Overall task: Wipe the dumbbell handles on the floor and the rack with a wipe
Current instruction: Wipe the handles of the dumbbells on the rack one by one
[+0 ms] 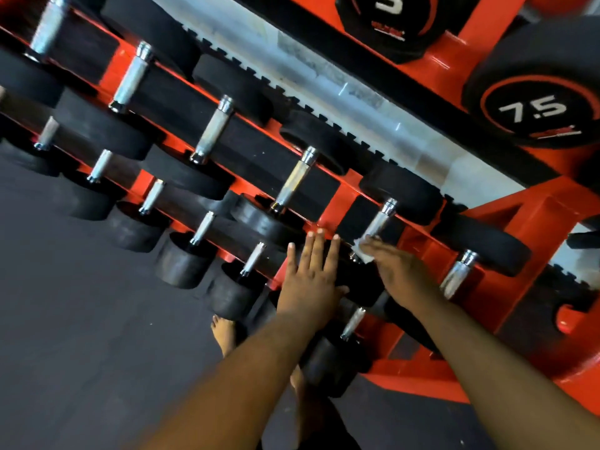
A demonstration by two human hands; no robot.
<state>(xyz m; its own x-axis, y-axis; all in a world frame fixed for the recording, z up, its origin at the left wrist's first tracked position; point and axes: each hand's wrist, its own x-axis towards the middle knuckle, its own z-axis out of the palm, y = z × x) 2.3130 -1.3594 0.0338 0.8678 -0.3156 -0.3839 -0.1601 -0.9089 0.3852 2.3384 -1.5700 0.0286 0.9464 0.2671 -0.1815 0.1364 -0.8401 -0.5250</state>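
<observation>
I see both hands out front, close together but not touching. Left hand (pixel 311 274) lies flat w/ fingers straight and spread, palm resting on the black head of a dumbbell (pixel 354 280) on the rack's middle row. Right hand (pixel 397 271), just to its right, pinches a small white wipe (pixel 363 251) at the fingertips; wipe sits against the lower end of a chrome handle (pixel 380 219) directly above that hand. Another chrome handle (pixel 456 274) stands just right of the right hand, more run off up-left of the left hand. All sit on an orange rack (pixel 535 222). Far above the right hand, a black dumbbell head marked 7.5 (pixel 532 108). Below the left forearm, a bare foot (pixel 224 332) on dark floor (pixel 81 319).
</observation>
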